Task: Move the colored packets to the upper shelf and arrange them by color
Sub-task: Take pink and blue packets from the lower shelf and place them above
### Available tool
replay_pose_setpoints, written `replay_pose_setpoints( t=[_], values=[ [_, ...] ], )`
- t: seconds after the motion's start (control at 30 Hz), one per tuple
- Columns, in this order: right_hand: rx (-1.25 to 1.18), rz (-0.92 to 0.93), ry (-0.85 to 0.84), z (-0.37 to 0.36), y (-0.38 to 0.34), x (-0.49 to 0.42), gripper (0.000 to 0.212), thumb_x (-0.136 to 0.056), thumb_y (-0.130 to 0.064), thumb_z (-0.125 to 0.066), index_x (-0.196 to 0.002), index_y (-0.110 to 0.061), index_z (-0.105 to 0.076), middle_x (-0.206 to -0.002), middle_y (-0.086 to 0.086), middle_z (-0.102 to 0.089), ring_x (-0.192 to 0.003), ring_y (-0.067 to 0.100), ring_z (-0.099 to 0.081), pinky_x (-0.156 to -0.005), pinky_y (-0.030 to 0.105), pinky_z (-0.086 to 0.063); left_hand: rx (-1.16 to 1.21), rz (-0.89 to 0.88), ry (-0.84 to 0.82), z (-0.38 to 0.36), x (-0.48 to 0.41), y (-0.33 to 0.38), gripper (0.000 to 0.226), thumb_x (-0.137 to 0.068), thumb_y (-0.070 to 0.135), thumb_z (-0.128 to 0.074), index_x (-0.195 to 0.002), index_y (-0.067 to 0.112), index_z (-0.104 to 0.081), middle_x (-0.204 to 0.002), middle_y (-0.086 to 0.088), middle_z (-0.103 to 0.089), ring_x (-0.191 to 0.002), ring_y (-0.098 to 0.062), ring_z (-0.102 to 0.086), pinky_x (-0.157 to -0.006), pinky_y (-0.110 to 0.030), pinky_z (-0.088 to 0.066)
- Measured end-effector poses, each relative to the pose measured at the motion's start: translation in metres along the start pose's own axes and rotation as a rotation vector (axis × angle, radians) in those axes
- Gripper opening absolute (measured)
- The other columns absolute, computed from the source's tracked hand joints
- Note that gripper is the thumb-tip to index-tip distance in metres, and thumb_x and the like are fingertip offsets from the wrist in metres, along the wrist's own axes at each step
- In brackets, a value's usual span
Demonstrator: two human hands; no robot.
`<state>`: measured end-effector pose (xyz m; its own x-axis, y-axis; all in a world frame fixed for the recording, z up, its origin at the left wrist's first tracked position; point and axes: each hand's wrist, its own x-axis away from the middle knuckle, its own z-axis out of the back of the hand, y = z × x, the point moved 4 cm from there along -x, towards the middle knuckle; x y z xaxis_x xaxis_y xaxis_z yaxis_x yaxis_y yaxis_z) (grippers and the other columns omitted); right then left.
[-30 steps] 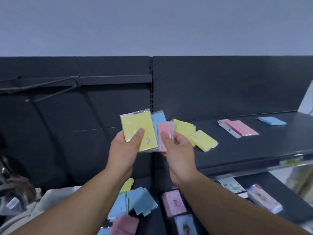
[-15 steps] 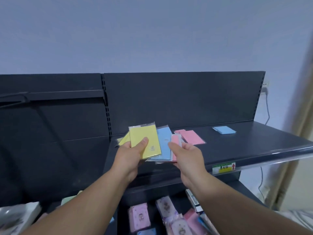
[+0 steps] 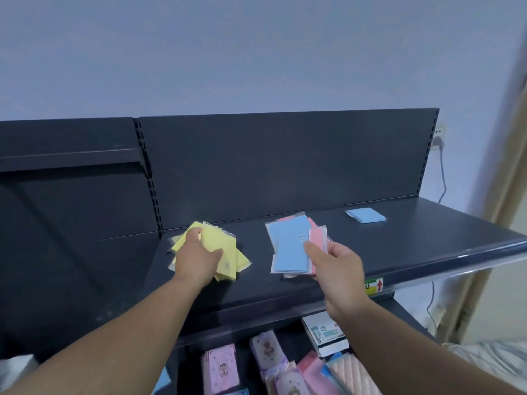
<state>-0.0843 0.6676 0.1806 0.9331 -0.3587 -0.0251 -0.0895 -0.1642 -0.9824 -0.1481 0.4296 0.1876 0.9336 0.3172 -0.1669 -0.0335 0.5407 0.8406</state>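
My left hand grips a yellow packet and lies over the pile of yellow packets at the left of the dark upper shelf. My right hand holds a fan of blue packets and a pink packet above the middle of the shelf. They cover the pink packets lying there, of which only a corner shows. A small stack of blue packets rests further right near the back panel.
Below the upper shelf, a lower shelf holds pink patterned cases, a white box and a quilted pink item. A white cable hangs on the wall at right. A dark bracket arm juts out at left.
My hands have separated: the left carried the yellow packet down onto the yellow pile, the right took the blue and pink packets to the right. The view has shifted right.
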Motion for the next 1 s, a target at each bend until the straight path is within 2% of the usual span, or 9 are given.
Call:
replay_pose_setpoints(
  t=[0.1, 0.17, 0.23, 0.33, 0.43, 0.53, 0.6, 0.83, 1.0],
  values=[
    [0.027, 0.014, 0.026, -0.004, -0.003, -0.011, 0.009, -0.089, -0.015, -0.066, -0.080, -0.017, -0.067, -0.085, -0.006, -0.076, -0.084, 0.013, -0.073, -0.074, 0.031, -0.061, -0.194, -0.066, 0.006, 0.000, -0.018, 0.003, 0.064, -0.087, 0.010, -0.061, -0.143, 0.017, -0.032, -0.128, -0.007, -0.047, -0.101, -0.025, -0.051, -0.073, -0.032, -0.041],
    [0.055, 0.021, 0.047, -0.007, -0.004, -0.020, 0.007, -0.087, -0.016, -0.068, -0.081, -0.017, -0.068, -0.083, -0.005, -0.076, -0.084, 0.015, -0.073, -0.080, 0.037, -0.061, -0.410, -0.093, -0.027, -0.003, -0.029, 0.003, 0.066, -0.086, 0.010, -0.058, -0.146, 0.019, -0.030, -0.149, -0.005, -0.026, -0.122, -0.028, -0.045, -0.089, -0.035, -0.043],
    [0.053, 0.022, 0.065, -0.011, -0.004, -0.029, 0.005, -0.086, -0.017, -0.069, -0.082, -0.019, -0.069, -0.083, -0.004, -0.076, -0.084, 0.016, -0.073, -0.080, 0.037, -0.061, -0.503, -0.181, -0.044, -0.009, -0.035, 0.012, 0.061, -0.088, 0.015, -0.057, -0.145, 0.021, -0.035, -0.152, -0.001, -0.024, -0.133, -0.024, -0.036, -0.104, -0.033, -0.035],
    [0.032, 0.012, 0.096, -0.016, -0.001, -0.038, 0.002, -0.085, -0.016, -0.070, -0.085, -0.017, -0.070, -0.081, -0.004, -0.077, -0.082, 0.016, -0.074, -0.075, 0.034, -0.061, -0.255, -0.324, -0.148, -0.029, -0.032, 0.041, 0.050, -0.092, 0.032, -0.059, -0.139, 0.022, -0.045, -0.144, 0.001, -0.041, -0.128, -0.017, -0.044, -0.105, -0.028, -0.035],
    [-0.033, -0.019, 0.087, -0.020, -0.001, -0.044, 0.007, -0.087, -0.013, -0.070, -0.094, -0.012, -0.071, -0.082, 0.001, -0.077, -0.077, 0.019, -0.075, -0.060, 0.029, -0.059, 0.041, -0.292, -0.334, -0.054, -0.022, 0.068, 0.055, -0.090, 0.046, -0.058, -0.140, 0.028, -0.041, -0.133, 0.009, -0.052, -0.119, -0.011, -0.052, -0.097, -0.028, -0.041],
    [-0.040, -0.042, 0.083, -0.016, -0.002, -0.049, 0.008, -0.088, -0.012, -0.068, -0.095, -0.009, -0.070, -0.080, 0.005, -0.077, -0.077, 0.022, -0.075, -0.066, 0.035, -0.061, 0.233, -0.229, -0.490, -0.078, -0.017, 0.080, 0.052, -0.087, 0.043, -0.064, -0.134, 0.029, -0.046, -0.119, 0.011, -0.058, -0.102, -0.005, -0.060, -0.078, -0.021, -0.049],
    [-0.023, -0.043, 0.073, -0.010, -0.004, -0.055, 0.009, -0.090, -0.013, -0.066, -0.095, -0.007, -0.070, -0.081, 0.006, -0.077, -0.079, 0.023, -0.075, -0.074, 0.040, -0.062, 0.338, -0.154, -0.561, -0.091, -0.018, 0.080, 0.049, -0.085, 0.036, -0.070, -0.129, 0.025, -0.052, -0.120, 0.003, -0.060, -0.097, -0.011, -0.065, -0.077, -0.025, -0.055],
    [-0.003, -0.086, 0.113, 0.030, -0.007, -0.084, 0.015, -0.099, -0.023, -0.055, -0.104, -0.012, -0.063, -0.093, 0.005, -0.075, -0.084, 0.020, -0.074, -0.073, 0.038, -0.062, 0.407, -0.042, -0.583, -0.130, -0.022, 0.099, 0.027, -0.083, 0.020, -0.074, -0.103, 0.016, -0.057, -0.113, -0.008, -0.062, -0.092, -0.022, -0.069, -0.081, -0.040, -0.058],
    [-0.035, -0.076, 0.224, 0.084, -0.019, -0.114, 0.014, -0.099, -0.024, -0.052, -0.105, -0.014, -0.061, -0.094, 0.007, -0.073, -0.085, 0.022, -0.072, -0.061, 0.031, -0.061, 0.419, -0.019, -0.479, -0.166, -0.028, 0.124, 0.029, -0.082, 0.022, -0.075, -0.104, 0.016, -0.056, -0.109, -0.005, -0.064, -0.093, -0.023, -0.069, -0.083, -0.046, -0.057]
  ],
)
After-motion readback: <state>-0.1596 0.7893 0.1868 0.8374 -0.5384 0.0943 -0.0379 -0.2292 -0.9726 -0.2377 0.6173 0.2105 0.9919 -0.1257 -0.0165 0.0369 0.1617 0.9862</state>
